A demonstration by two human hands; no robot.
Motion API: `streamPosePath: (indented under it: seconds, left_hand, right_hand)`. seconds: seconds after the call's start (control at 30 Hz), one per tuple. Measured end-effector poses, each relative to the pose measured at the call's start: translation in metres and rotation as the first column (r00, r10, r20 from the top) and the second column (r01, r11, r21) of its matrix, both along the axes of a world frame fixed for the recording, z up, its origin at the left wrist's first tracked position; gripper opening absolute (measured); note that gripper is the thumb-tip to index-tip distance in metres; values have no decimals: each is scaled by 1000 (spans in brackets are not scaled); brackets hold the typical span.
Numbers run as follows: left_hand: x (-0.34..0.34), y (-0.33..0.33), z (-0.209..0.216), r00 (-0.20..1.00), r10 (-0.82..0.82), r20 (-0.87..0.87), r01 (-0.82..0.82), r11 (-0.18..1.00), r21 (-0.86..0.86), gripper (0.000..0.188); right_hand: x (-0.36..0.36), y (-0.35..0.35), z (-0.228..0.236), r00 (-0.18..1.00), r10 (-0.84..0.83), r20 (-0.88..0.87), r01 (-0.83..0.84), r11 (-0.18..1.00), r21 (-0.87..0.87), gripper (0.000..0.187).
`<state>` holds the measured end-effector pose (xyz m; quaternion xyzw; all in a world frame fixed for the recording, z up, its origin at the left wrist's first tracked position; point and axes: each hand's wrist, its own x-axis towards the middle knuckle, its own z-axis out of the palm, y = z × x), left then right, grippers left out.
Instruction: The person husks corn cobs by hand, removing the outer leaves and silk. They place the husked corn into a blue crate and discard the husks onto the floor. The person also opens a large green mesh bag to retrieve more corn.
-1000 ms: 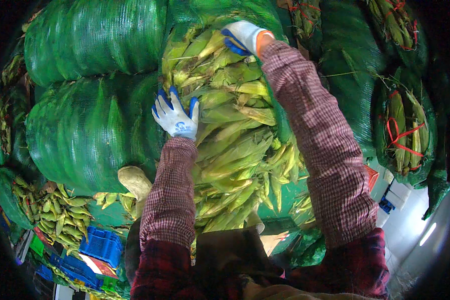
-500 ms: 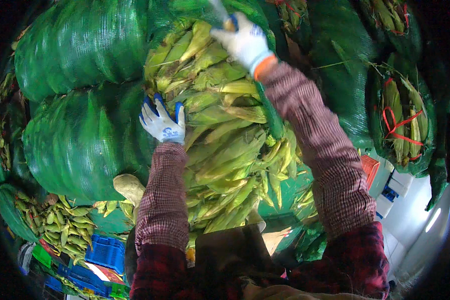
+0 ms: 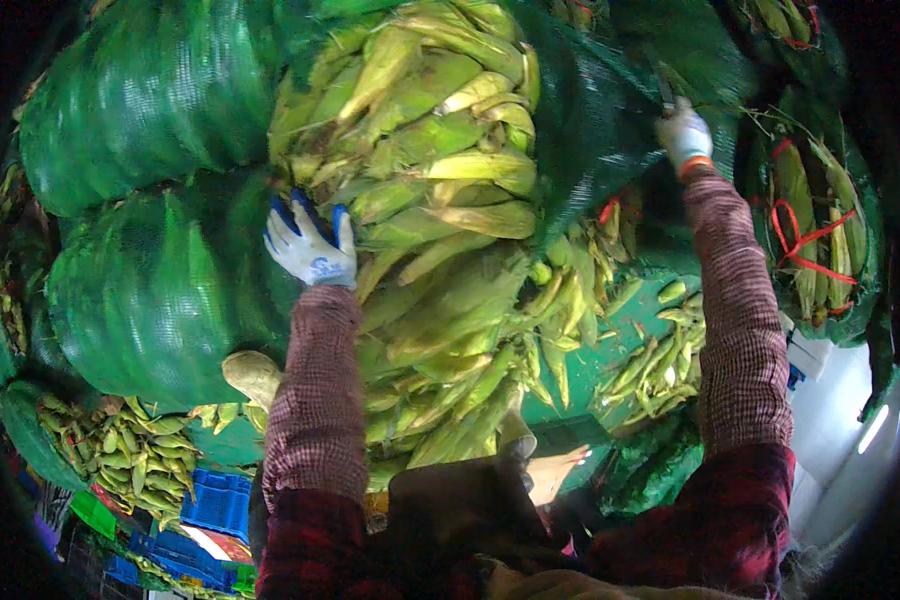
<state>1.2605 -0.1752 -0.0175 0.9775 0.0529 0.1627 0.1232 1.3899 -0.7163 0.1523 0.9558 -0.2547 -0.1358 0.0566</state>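
A large heap of corn in green husks (image 3: 440,180) lies in front of me, spilling from a split green mesh sack. My left hand (image 3: 313,245), in a white and blue glove, rests at the heap's left edge with its fingers spread. Out to the far right, my right hand (image 3: 685,135) is closed round a knife (image 3: 665,88), its dark blade pointing away from me. Loose green mesh (image 3: 595,120) stretches between the corn and that hand. Whether the fingers also grip the mesh, I cannot tell.
Full green mesh sacks (image 3: 160,290) are stacked at the left. On the right stands a sack tied with red cord (image 3: 815,240). Loose corn ears (image 3: 660,360) lie on the green floor, and a blue crate (image 3: 215,505) is at the lower left.
My right hand has swung to the right with the knife, and the mesh is drawn off the heap's right side, baring more corn. The left hand has shifted slightly left.
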Motion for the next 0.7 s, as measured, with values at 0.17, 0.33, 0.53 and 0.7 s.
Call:
streamPosePath:
  seconds: [0.17,0.33,0.53,0.7]
  left_hand:
    - [-3,1,-5,1000,0,14,0,1000,-20,74]
    - [-3,4,0,1000,14,22,-14,1000,-25,73]
    - [-3,2,-3,1000,10,28,-10,1000,9,70]
    - [0,-1,3,999,-19,37,19,1000,4,69]
  right_hand:
    - [-49,6,-101,987,-86,134,54,972,230,60]
    - [-151,35,-114,781,-464,419,209,825,525,38]
    - [-115,115,-62,816,-342,467,-47,765,642,50]
    - [22,137,-59,904,-97,416,-217,735,643,65]
